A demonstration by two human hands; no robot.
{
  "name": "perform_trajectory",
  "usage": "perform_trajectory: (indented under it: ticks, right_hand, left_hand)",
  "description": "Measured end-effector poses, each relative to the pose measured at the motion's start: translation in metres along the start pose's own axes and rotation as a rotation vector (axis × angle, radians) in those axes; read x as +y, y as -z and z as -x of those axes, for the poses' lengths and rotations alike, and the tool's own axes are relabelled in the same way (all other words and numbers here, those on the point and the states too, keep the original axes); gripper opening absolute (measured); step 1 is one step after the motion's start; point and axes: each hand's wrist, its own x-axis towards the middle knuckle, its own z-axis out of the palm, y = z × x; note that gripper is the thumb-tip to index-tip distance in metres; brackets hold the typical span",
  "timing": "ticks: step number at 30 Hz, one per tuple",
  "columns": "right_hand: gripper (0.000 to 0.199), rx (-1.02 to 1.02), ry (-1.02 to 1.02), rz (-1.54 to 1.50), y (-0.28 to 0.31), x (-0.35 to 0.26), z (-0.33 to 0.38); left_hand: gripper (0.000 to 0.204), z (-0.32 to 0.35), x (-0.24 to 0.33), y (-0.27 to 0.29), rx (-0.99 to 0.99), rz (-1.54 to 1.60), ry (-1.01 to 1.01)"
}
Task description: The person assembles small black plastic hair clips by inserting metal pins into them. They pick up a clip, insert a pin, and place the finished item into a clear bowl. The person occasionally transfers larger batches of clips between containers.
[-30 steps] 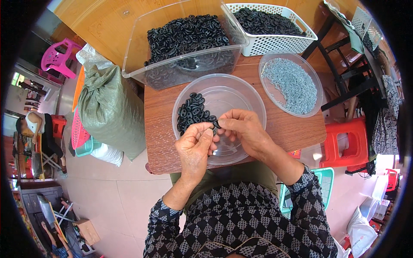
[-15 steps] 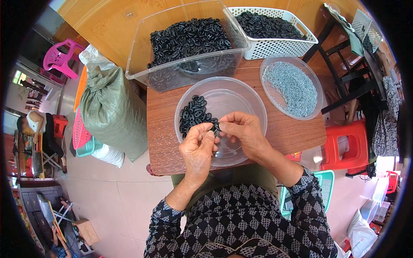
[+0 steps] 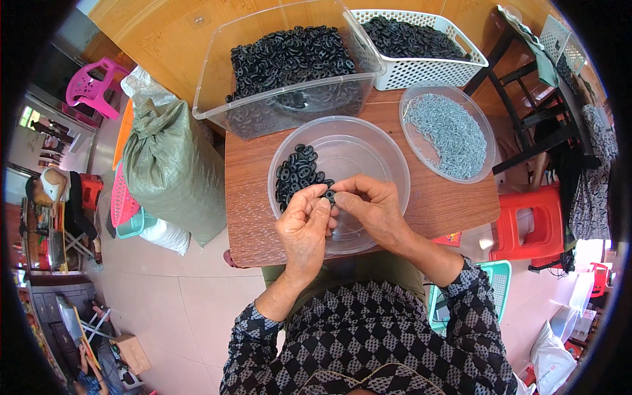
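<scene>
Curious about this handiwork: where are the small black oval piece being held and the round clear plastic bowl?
Small black oval piece (image 3: 330,195): head view, on its visible face.
Round clear plastic bowl (image 3: 352,158): head view, on its bare bottom.

right fingers (image 3: 349,203): thumb lower | black piece (image 3: 329,195): turned

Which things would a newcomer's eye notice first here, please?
Probably the bare left hand and right hand, meeting at a small black oval piece over a round clear plastic bowl. Then the clear rectangular plastic box of black pieces beyond it, and the round clear dish of small silvery pieces to the right. A bright pink plastic chair stands out at upper left.
</scene>
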Motion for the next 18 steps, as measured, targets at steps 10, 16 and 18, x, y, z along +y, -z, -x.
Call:
perform_trajectory:
  ticks: [10,16,18]
  right_hand:
    - [0.011,-0.005,0.171,0.233,0.0002,0.0005,0.003]
    - [0.022,-0.016,0.289,0.441,-0.0015,0.0013,0.0073]
    - [0.027,-0.008,0.41,0.511,-0.0038,0.0013,0.0078]
  left_hand:
    - [0.025,-0.0002,-0.003,0.0018,-0.064,0.065,0.004]
    - [0.022,-0.0003,-0.0056,0.0026,-0.022,0.094,-0.02]
    - [0.021,-0.0005,-0.0043,0.0003,0.012,0.121,-0.023]
